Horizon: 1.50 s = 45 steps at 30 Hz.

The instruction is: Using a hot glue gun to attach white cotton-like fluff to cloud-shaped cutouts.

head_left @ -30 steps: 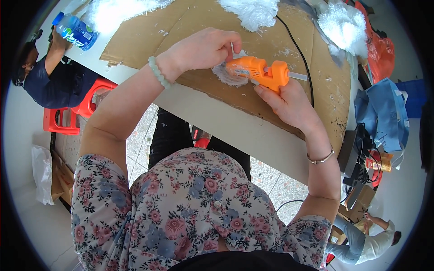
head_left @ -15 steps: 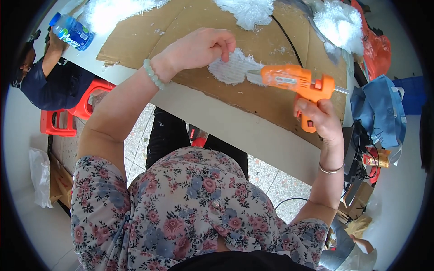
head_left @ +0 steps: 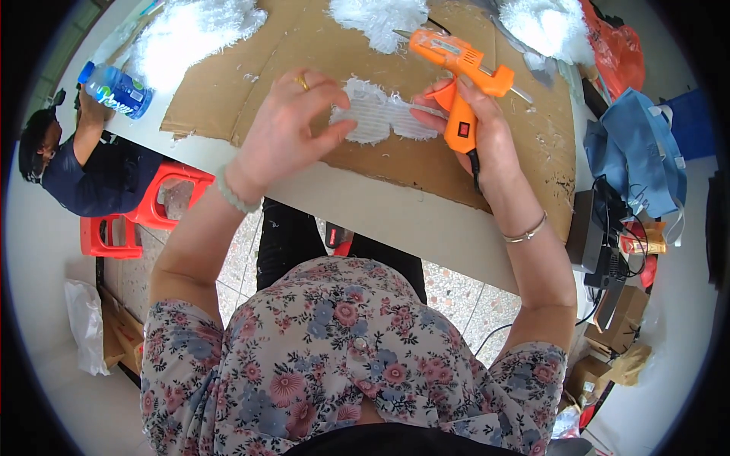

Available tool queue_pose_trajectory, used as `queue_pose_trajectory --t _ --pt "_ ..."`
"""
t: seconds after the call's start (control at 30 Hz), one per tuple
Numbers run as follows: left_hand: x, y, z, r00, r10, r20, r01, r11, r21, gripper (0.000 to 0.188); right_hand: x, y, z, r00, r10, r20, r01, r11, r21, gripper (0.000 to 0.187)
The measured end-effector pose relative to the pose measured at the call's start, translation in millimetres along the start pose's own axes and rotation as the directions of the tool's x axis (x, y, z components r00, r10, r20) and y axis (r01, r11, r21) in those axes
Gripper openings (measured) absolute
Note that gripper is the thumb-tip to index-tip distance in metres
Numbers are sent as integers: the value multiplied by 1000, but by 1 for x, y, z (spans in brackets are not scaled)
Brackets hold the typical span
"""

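Note:
An orange hot glue gun (head_left: 461,121) is in my right hand (head_left: 490,129), which grips its handle. The nozzle points up and to the left, and a clear glue stick (head_left: 522,93) juts from its back. Fingertips of that hand reach over the right end of a white, ribbed, fuzzy-edged piece (head_left: 369,114); whether they touch it I cannot tell. The piece lies flat on brown cardboard (head_left: 304,45). At its left edge hovers my left hand (head_left: 293,125), thumb and fingers curved apart, with nothing seen between them.
White fluffy heaps (head_left: 198,38) lie along the far side of the table (head_left: 395,201). A blue-capped bottle (head_left: 114,91) stands at the left, near a seated person (head_left: 99,171) and red stools (head_left: 171,190). Blue bags (head_left: 635,152), black equipment and cables crowd the right.
The glue gun has swung up and left, its nozzle now away from the white piece. My left hand has drawn back toward me and left, its fingers spreading.

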<state>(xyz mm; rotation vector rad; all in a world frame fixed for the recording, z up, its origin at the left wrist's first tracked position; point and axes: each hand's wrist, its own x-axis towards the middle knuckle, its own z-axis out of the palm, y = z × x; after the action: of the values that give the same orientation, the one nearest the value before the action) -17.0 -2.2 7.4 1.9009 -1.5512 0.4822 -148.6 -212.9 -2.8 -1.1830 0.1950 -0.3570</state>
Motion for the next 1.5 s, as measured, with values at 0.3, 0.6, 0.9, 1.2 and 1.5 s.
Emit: queue_pose_trajectory --t 0.3,0.6,0.9,1.2,1.5 --pt "-12 28 10 955 231 187 -278 915 293 18 2 13 -2 1000 19 -7 -19 999 28 36" --pt "-11 18 16 927 304 218 -364 867 341 13 4 17 2 998 50 -23 -50 999 12 37" --pt "-4 -5 21 980 -128 151 116 989 89 11 3 17 7 998 67 -22 -67 997 -25 33" --pt "-1 19 14 995 11 95 -26 988 152 23 2 20 4 999 48 -5 -48 999 -15 33" --pt "12 9 27 965 143 218 -190 959 208 13 5 24 5 998 63 0 -63 998 -15 32"
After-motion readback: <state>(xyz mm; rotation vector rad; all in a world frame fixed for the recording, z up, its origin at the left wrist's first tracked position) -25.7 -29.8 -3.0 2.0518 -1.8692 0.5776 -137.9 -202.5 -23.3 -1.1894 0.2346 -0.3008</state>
